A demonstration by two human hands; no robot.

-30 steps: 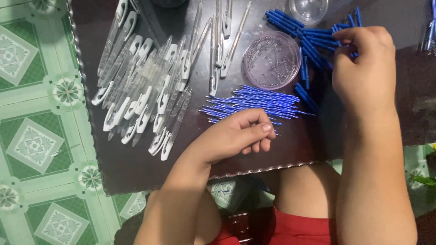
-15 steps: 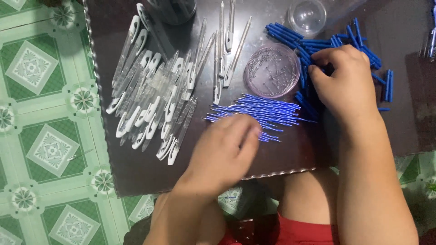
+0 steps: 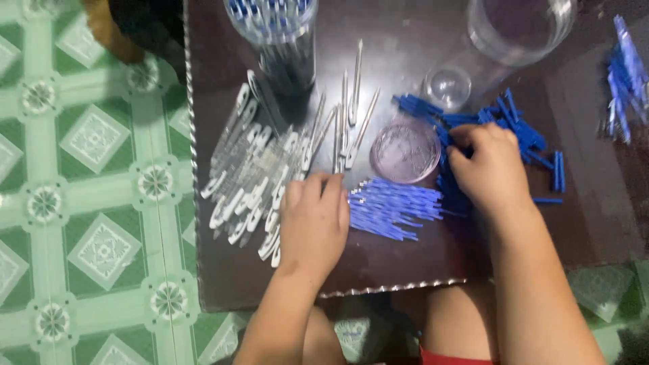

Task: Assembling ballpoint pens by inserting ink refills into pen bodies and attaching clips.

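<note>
From the head camera, two hands worked on one dark table [image 3: 405,270]. The left hand [image 3: 312,226] lay palm down, fingers loosely together, on the edge of a heap of clear pen barrels [image 3: 260,176], too many to count; whether it gripped one could not be told. The right hand [image 3: 488,169] was curled over a pile of blue caps [image 3: 520,132]. Between them lay one bundle of blue refills [image 3: 392,208], one round lid [image 3: 404,151] and three clear jars [image 3: 517,27].

left hand [image 3: 314,223] moved off the blue refills [image 3: 392,206] onto the clear pen barrels [image 3: 263,176], right hand [image 3: 490,169] deeper in the blue caps [image 3: 520,132]
</note>
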